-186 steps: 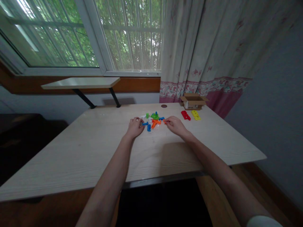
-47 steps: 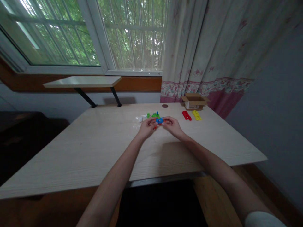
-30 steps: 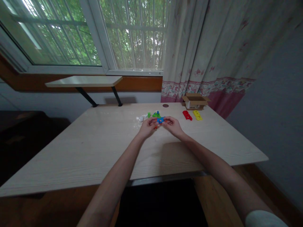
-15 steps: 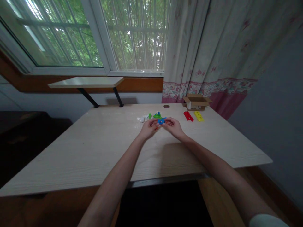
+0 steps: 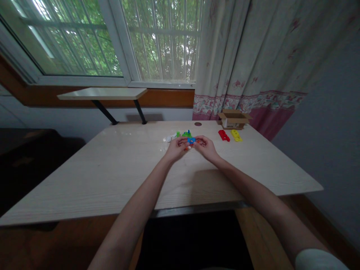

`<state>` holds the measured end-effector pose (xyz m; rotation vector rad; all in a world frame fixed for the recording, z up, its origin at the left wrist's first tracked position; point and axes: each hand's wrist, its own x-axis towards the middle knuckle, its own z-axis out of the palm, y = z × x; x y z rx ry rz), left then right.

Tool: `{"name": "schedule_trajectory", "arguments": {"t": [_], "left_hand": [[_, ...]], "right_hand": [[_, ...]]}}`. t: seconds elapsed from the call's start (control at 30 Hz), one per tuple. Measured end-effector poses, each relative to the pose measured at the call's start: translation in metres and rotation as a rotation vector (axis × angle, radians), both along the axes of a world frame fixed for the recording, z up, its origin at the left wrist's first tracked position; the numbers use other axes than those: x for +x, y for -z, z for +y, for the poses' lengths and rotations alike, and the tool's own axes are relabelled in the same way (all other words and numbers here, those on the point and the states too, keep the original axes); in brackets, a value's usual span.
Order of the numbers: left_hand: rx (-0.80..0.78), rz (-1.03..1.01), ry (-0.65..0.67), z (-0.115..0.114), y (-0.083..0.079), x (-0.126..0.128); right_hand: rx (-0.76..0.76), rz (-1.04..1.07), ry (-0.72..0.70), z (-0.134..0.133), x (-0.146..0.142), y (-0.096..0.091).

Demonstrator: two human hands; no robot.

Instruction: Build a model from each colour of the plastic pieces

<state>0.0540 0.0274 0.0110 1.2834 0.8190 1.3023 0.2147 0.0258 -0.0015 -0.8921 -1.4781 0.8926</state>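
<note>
A small blue plastic piece (image 5: pixel 191 141) is held between my two hands above the far middle of the table. My left hand (image 5: pixel 177 147) is closed on its left end, and my right hand (image 5: pixel 206 147) grips its right end. Small orange and white bits (image 5: pixel 187 148) show just below the blue piece; whether they are joined to it I cannot tell. Right behind my hands lie green plastic parts (image 5: pixel 186 134) with a bit of blue on top. White pieces (image 5: pixel 169 138) lie beyond my left hand, partly hidden by it.
A red plastic piece (image 5: pixel 224 135) and a yellow one (image 5: pixel 236 135) lie to the right on the wooden table (image 5: pixel 118 180). Behind them stands an open cardboard box (image 5: pixel 235 120). A raised white shelf (image 5: pixel 104 93) on black legs is at the back left.
The blue piece has turned slightly between my fingers and now looks more level. Both hands keep their hold, and the view has tilted down a little.
</note>
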Motion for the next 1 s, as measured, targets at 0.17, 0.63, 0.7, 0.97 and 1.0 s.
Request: {"name": "schedule_trajectory", "arguments": {"t": [0.17, 0.63, 0.7, 0.97, 1.0], "left_hand": [[0.005, 0.021, -0.012, 0.0, -0.002, -0.001], [-0.063, 0.016, -0.031, 0.0, -0.002, 0.002], [-0.064, 0.033, -0.042, 0.002, 0.001, 0.002], [-0.063, 0.048, -0.026, 0.002, 0.003, 0.002], [-0.071, 0.042, -0.018, 0.001, 0.002, 0.002]], "right_hand": [[-0.004, 0.011, 0.009, 0.003, 0.002, 0.003], [-0.068, 0.023, -0.042, 0.009, 0.005, 0.009], [-0.071, 0.016, -0.044, 0.009, 0.005, 0.009], [-0.054, 0.009, -0.018, 0.011, 0.006, 0.009], [-0.073, 0.02, -0.028, 0.012, 0.006, 0.01]]}}
